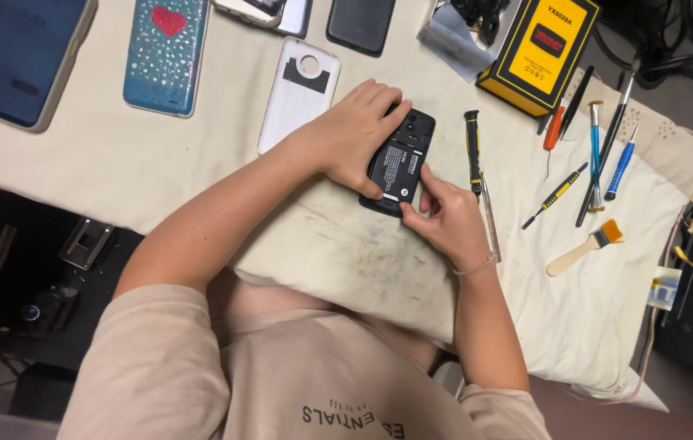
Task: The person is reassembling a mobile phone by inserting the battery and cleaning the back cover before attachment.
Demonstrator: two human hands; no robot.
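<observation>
A black phone (402,160) with its back cover off lies on the cream cloth (346,253), its black battery showing. My left hand (355,134) lies over the phone's left side and holds it down, fingers curled over its top edge. My right hand (444,216) pinches the phone's lower right corner with thumb and fingertips. A white back cover (297,94) lies just left of my left hand.
A black-and-yellow screwdriver (472,151) lies right of the phone. Several screwdrivers, pens and a small brush (584,247) lie at the right. A yellow box (539,50) stands at the back. Other phones and a blue case with a red heart (165,50) lie at the back left.
</observation>
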